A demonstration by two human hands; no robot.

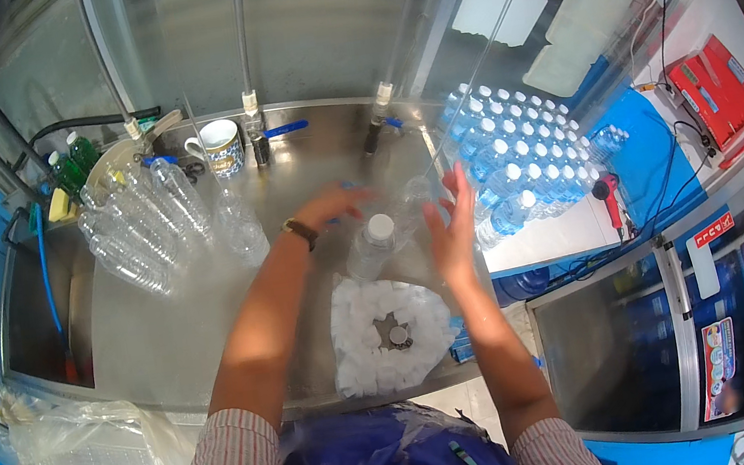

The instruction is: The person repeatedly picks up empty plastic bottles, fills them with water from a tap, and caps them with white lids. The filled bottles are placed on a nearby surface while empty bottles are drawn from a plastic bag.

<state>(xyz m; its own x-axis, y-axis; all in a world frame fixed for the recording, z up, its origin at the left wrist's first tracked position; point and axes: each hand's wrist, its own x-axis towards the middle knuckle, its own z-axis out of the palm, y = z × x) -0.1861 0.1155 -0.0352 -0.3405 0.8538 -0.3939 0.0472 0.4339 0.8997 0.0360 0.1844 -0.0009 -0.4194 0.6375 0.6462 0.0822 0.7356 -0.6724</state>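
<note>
My left hand (335,205), with a dark band at its wrist, reaches over the steel counter; its fingers are smeared, and a small blue bit shows beside them. Opposite it my right hand (453,226) is open, thumb and fingers apart, beside a clear bottle (413,200); whether they touch I cannot tell. Between the hands and nearer me stands a clear bottle with a white cap (380,228). In front of it lies a heap of white caps (355,335) with a gap in its middle. Another clear bottle (242,232) stands left of my left forearm.
Several uncapped clear bottles (139,229) lean together at the left, near a patterned mug (221,149). Taps with blue levers (286,128) line the back. Rows of white-capped bottles (512,146) stand at the right, beside a red-and-black heat gun (612,199). A plastic bag (90,462) hangs front left.
</note>
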